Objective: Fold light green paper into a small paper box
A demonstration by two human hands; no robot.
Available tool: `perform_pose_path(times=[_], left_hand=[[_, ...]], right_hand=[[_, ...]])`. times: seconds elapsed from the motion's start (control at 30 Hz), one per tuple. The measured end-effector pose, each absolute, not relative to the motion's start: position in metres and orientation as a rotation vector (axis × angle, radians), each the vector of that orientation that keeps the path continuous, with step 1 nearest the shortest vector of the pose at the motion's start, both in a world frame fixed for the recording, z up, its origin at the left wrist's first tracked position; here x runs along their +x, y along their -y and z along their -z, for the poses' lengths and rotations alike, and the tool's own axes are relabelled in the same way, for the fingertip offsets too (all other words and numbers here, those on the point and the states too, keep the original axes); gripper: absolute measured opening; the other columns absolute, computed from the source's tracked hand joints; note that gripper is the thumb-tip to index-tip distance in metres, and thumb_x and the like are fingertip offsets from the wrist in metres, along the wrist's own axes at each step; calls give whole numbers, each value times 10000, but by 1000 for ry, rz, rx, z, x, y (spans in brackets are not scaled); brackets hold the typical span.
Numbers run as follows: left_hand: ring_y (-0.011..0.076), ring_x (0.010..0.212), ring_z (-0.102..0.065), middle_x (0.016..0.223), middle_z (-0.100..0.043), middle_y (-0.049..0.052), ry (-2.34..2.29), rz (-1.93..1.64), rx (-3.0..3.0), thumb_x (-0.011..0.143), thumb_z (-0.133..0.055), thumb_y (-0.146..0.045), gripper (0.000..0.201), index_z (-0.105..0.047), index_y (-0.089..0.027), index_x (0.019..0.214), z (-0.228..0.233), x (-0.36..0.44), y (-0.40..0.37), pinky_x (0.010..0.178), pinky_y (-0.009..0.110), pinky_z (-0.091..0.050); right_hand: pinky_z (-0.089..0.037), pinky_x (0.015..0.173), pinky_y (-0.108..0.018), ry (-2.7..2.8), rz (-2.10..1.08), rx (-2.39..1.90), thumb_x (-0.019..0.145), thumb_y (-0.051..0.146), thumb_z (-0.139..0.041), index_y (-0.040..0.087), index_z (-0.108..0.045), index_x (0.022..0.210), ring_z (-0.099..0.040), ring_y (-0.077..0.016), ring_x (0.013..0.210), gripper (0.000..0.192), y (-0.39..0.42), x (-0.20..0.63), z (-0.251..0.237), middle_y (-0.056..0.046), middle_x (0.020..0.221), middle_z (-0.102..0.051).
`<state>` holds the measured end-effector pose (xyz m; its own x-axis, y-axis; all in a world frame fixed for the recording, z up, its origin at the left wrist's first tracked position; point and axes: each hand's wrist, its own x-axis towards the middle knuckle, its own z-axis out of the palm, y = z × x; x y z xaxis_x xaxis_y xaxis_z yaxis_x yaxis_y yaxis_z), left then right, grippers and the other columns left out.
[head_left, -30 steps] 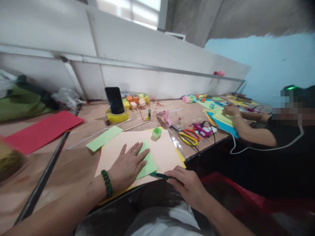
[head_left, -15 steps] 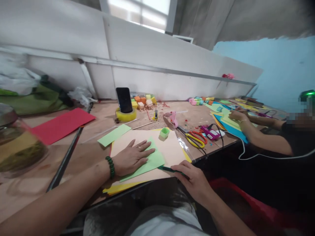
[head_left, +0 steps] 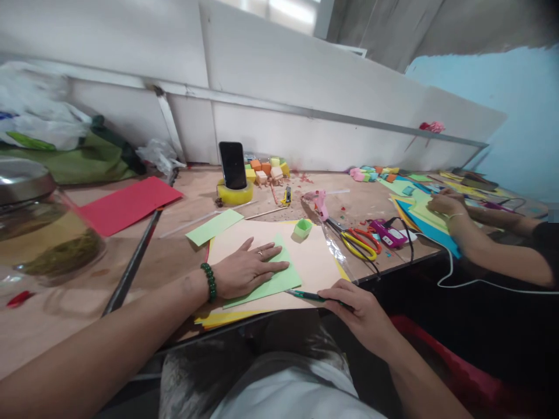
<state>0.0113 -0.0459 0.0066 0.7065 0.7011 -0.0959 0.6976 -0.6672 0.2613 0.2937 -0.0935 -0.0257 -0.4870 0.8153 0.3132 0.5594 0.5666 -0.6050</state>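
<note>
While the left hand [head_left: 247, 269] is being pressed flat, palm down with its fingers spread and open, a green sheet [head_left: 273, 279] is being pinned beneath the fingertips onto a peach sheet [head_left: 314, 262]. The forearm is being stretched in from the lower left, a green bead bracelet [head_left: 209, 281] being worn at the wrist and a ring on one finger. The right hand [head_left: 356, 308] is being held at the table's near edge, its fingers being curled closed around a green pen [head_left: 305, 295], whose tip is being pointed at the green sheet's near corner, just beside the left fingertips. A yellow sheet [head_left: 218, 319] is being covered by the peach one, below the left wrist. Beyond the left fingertips, a small green paper box [head_left: 303, 227] is being shown on the peach sheet, and scissors [head_left: 358, 243] are being shown well to the right of them. Farther right, another person's hand [head_left: 443, 203] is being rested on coloured paper [head_left: 430, 227].
</note>
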Motion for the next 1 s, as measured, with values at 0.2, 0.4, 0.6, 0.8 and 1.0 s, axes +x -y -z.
perform_pose_path(times=[0.2, 0.4, 0.6, 0.8, 1.0], left_hand=[[273, 1435, -217, 1566, -247, 44, -1119, 10, 2649, 991, -278, -325, 440, -366, -368, 1420, -8, 12, 47, 1106, 622, -124], [287, 1431, -223, 1566, -247, 47, -1109, -7, 2645, 984, -293, -311, 444, -377, -358, 1417, -7, 11, 47, 1104, 628, -125], [302, 1430, -224, 1562, -253, 58, -1097, -19, 2625, 981, -286, -302, 447, -392, -335, 1414, -9, 12, 48, 1097, 647, -135], [306, 1430, -221, 1563, -243, 69, -1101, -15, 2625, 978, -292, -304, 451, -389, -326, 1418, -10, 13, 49, 1092, 651, -144], [292, 1435, -210, 1568, -235, 75, -1109, 19, 2639, 986, -283, -307, 451, -370, -324, 1428, -10, 12, 49, 1096, 641, -138]], right_hand=[[-514, 654, -220, 2246, -582, -1091, 937, 308, -496, 215, -699, 984, -643, -136, 711, 228, 92, 288, 23, -39, 814, -645], [-512, 630, -219, 2239, -595, -1039, 940, 320, -496, 212, -702, 980, -632, -135, 694, 236, 90, 283, 25, -43, 801, -643], [-510, 646, -220, 2287, -632, -1037, 940, 340, -503, 218, -701, 980, -634, -132, 708, 236, 92, 280, 24, -40, 811, -644], [-500, 622, -219, 2285, -624, -965, 945, 323, -496, 202, -697, 986, -623, -127, 687, 238, 93, 272, 23, -37, 787, -630], [-496, 625, -214, 2290, -613, -964, 942, 318, -506, 203, -701, 982, -627, -124, 698, 230, 94, 267, 24, -39, 808, -640]])
